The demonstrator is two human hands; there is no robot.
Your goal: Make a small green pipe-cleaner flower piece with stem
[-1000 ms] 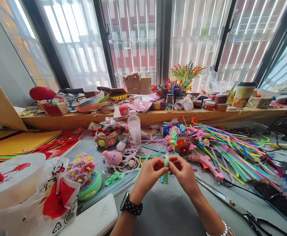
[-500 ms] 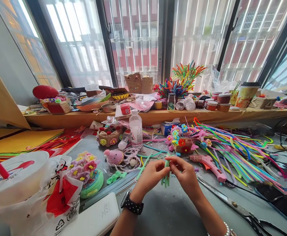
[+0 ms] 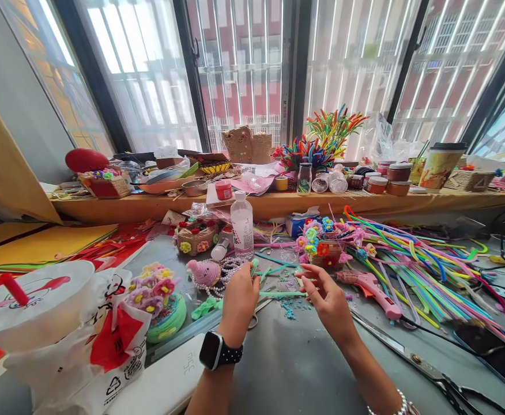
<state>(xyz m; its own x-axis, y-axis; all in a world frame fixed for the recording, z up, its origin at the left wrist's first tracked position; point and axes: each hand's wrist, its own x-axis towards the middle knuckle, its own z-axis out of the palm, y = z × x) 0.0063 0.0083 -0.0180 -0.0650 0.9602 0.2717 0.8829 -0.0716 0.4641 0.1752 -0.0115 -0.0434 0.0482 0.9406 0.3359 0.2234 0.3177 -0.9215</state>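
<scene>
A light green pipe cleaner stretches level between my hands, low over the grey table. My left hand, with a watch on its wrist, is closed on the left part of it, and a bit of green shows above the fingers. At the other end, my right hand pinches the pipe cleaner near the thumb; its other fingers are bent and slightly apart. Under and behind the strand lie blue and purple fuzz clippings. Beside my left wrist, the handle of small scissors shows, partly hidden.
To the right are a pink glue gun, large scissors and a heap of pipe cleaners. A bottle and a flower basket stand behind. On the left are a white power bank and a lidded cup.
The green pipe cleaner strands were bunched between my hands, held close together. My hands have since moved apart, with one strand now drawn out between them.
</scene>
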